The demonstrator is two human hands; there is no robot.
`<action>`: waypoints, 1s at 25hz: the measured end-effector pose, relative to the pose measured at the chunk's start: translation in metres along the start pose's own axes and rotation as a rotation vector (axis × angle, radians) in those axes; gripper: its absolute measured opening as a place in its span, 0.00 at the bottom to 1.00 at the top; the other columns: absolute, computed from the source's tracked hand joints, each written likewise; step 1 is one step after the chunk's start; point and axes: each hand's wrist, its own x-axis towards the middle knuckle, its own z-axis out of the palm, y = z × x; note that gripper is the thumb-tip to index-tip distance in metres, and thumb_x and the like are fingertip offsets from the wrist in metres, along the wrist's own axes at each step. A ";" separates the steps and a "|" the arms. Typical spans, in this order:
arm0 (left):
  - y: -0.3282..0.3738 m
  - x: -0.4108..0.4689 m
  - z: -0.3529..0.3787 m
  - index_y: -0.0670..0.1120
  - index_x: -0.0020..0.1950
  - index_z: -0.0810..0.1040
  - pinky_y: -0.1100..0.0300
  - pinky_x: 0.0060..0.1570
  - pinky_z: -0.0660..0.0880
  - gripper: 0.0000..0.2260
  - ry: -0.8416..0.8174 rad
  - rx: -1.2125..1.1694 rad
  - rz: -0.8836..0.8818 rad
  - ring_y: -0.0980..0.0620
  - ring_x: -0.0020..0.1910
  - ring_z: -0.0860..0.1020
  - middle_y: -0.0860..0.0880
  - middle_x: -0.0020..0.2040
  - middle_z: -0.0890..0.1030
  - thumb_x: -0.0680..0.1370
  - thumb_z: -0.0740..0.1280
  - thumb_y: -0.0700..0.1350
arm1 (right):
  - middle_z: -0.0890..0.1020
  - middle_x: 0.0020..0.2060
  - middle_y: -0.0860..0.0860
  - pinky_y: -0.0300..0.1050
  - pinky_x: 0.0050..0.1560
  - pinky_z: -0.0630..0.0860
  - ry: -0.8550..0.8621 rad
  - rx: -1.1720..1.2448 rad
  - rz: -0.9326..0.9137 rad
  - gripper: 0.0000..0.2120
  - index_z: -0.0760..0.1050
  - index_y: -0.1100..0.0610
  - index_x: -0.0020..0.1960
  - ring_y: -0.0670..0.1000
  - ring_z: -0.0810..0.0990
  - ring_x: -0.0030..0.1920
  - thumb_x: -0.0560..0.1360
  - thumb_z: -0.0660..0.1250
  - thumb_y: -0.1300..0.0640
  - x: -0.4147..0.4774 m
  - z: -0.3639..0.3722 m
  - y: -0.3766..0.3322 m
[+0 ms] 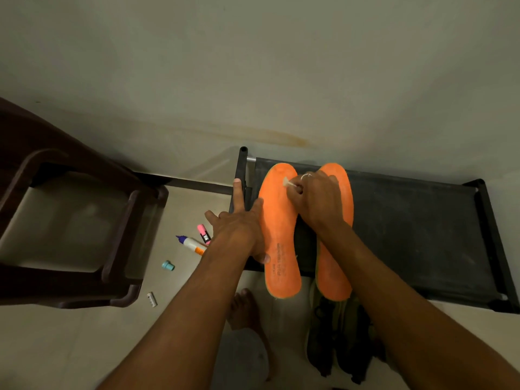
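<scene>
**Steady the left insole, then work its toe end**

Two orange insoles lie side by side on the black fabric shelf of the shoe rack (422, 235), heels toward you. The left insole (281, 235) is the one you are working on. The right insole (334, 271) lies partly under your right wrist.

Your left hand (239, 223) is spread flat with straight fingers, and its thumb presses the insole's near-left edge. Your right hand (315, 198) is curled and pinches a small applicator. The applicator's pale translucent tip (287, 182) sits at the toe end. I cannot tell whether the tip touches the insole, or what it dispenses.

Pin the insole more firmly before you go on. Only the thumb bears on it, so it may pivot on the slack fabric; slide your palm onto its middle. Draw the tip in short, even, light strokes from toe toward heel, so that nothing pools.

Watch your right forearm, because both heels overhang the shelf's front edge and a drag could tip the right insole off.

The glue bottle (191, 244), pink marker (204, 234) and teal cap (168, 266) lie on the floor to your left.
</scene>
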 end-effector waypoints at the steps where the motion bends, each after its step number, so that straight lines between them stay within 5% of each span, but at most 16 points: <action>1: 0.001 0.000 0.001 0.60 0.79 0.35 0.30 0.74 0.49 0.61 0.001 0.003 -0.003 0.33 0.74 0.62 0.42 0.69 0.16 0.65 0.80 0.59 | 0.79 0.32 0.51 0.51 0.44 0.70 -0.013 -0.035 -0.067 0.15 0.74 0.51 0.31 0.54 0.75 0.37 0.76 0.65 0.51 -0.007 0.002 -0.007; 3: 0.001 0.002 0.001 0.61 0.79 0.35 0.31 0.73 0.49 0.60 0.009 -0.003 -0.002 0.33 0.74 0.62 0.42 0.69 0.16 0.65 0.80 0.60 | 0.82 0.35 0.51 0.48 0.42 0.66 -0.021 -0.076 -0.230 0.11 0.81 0.52 0.37 0.54 0.78 0.39 0.75 0.67 0.50 -0.025 0.012 -0.015; 6: 0.001 0.003 0.001 0.61 0.79 0.35 0.31 0.74 0.50 0.61 0.000 -0.003 0.001 0.33 0.74 0.63 0.42 0.68 0.16 0.64 0.80 0.60 | 0.82 0.37 0.50 0.51 0.45 0.70 -0.023 -0.024 -0.044 0.13 0.82 0.52 0.40 0.52 0.77 0.41 0.78 0.64 0.48 -0.030 0.010 -0.004; 9: 0.000 0.002 0.002 0.61 0.79 0.35 0.31 0.74 0.50 0.61 0.008 0.008 -0.004 0.33 0.74 0.63 0.42 0.69 0.16 0.65 0.80 0.60 | 0.83 0.39 0.49 0.52 0.47 0.71 -0.052 -0.078 -0.127 0.14 0.84 0.51 0.44 0.52 0.78 0.43 0.79 0.62 0.47 -0.039 0.012 -0.004; 14: 0.002 0.002 0.002 0.61 0.79 0.35 0.31 0.74 0.49 0.61 0.008 -0.008 -0.005 0.33 0.74 0.63 0.42 0.69 0.16 0.64 0.81 0.59 | 0.81 0.35 0.49 0.51 0.44 0.70 -0.059 -0.052 -0.117 0.16 0.79 0.52 0.36 0.52 0.77 0.39 0.79 0.63 0.48 -0.045 0.005 0.000; 16: 0.000 0.003 0.003 0.61 0.79 0.36 0.31 0.74 0.49 0.61 0.012 -0.014 -0.008 0.33 0.74 0.63 0.43 0.69 0.16 0.64 0.80 0.59 | 0.82 0.37 0.49 0.50 0.43 0.69 -0.098 -0.109 -0.283 0.15 0.81 0.51 0.38 0.52 0.78 0.40 0.79 0.63 0.47 -0.053 0.008 -0.002; 25: 0.001 0.006 0.002 0.61 0.79 0.35 0.30 0.73 0.48 0.62 0.003 -0.028 -0.013 0.33 0.74 0.63 0.42 0.70 0.16 0.64 0.81 0.59 | 0.84 0.40 0.51 0.50 0.43 0.69 -0.103 -0.103 -0.277 0.16 0.83 0.53 0.42 0.54 0.78 0.43 0.80 0.62 0.47 -0.021 -0.002 0.015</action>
